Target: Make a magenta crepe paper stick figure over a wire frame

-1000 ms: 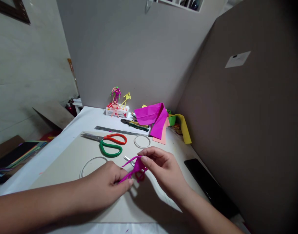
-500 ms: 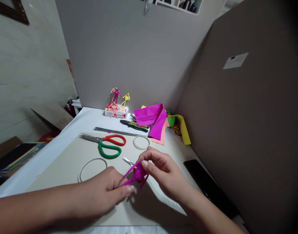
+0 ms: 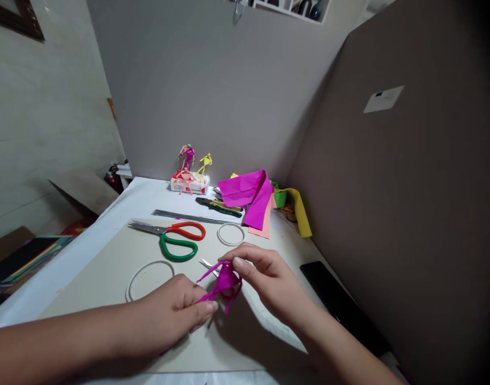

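Observation:
Both my hands hold a small magenta paper-wrapped wire figure (image 3: 224, 282) just above the grey board (image 3: 108, 272). My left hand (image 3: 170, 313) pinches its lower end with fingers closed. My right hand (image 3: 264, 280) pinches its upper part between thumb and forefinger. Thin magenta strands stick out from the figure. A small pair of metal scissors (image 3: 208, 264) lies right behind it, partly hidden.
Red-and-green-handled scissors (image 3: 170, 238), two wire rings (image 3: 148, 278) (image 3: 231, 233), a bundle of thin wires (image 3: 188, 216), pliers (image 3: 218, 207) and coloured papers (image 3: 253, 198) lie further back. Small wire figures stand on a box (image 3: 188, 184). A dark phone (image 3: 333, 305) lies right.
My hands have turned and shifted the magenta figure slightly; its strands point differently. The view drifted a little. Nothing else moved.

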### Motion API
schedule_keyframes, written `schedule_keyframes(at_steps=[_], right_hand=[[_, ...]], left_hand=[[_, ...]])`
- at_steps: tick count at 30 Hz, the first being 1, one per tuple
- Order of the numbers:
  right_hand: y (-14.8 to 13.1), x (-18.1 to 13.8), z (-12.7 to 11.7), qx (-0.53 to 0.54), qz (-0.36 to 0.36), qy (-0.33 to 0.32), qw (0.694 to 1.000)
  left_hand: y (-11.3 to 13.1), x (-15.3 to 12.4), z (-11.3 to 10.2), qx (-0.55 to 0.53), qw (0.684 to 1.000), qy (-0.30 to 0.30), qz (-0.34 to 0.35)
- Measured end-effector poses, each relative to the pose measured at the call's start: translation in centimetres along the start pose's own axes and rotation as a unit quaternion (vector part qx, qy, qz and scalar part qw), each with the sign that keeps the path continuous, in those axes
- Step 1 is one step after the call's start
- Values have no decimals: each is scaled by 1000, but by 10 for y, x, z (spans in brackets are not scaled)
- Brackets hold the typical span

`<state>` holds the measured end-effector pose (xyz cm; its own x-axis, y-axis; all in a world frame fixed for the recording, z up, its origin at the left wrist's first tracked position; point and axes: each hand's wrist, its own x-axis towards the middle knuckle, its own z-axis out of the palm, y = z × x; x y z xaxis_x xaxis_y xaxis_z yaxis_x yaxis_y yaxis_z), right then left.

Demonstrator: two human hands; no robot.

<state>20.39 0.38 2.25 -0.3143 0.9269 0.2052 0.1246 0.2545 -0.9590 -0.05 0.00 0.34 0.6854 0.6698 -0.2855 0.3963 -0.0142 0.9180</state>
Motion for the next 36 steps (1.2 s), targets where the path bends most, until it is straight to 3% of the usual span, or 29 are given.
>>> schedule_keyframes(at_steps=[6, 13, 18, 24, 27, 29, 33, 36], right_hand=[[6, 5, -11, 51, 8, 70, 996], [5, 9, -7, 186, 126, 21, 974], [6, 9, -1, 218, 118, 44, 968], [9, 9, 5, 211, 97, 68, 970], [9, 8, 6, 200, 83, 94, 972], [10, 6, 8, 199, 113, 54, 972], [14, -3, 29, 224, 219, -118, 942], [18, -11, 48, 259, 258, -119, 923]], left_hand=[[-7, 7, -1, -101, 993, 60, -9], [-1, 6, -4, -61, 992, 112, 13], [-9, 7, -1, -68, 990, 117, 39], [-5, 7, 4, -113, 987, 112, 11], [0, 6, 0, -130, 981, 141, 14], [1, 5, -4, -145, 973, 176, 29], [0, 6, -7, -152, 958, 238, 43], [-2, 5, -7, -147, 957, 247, 28]])
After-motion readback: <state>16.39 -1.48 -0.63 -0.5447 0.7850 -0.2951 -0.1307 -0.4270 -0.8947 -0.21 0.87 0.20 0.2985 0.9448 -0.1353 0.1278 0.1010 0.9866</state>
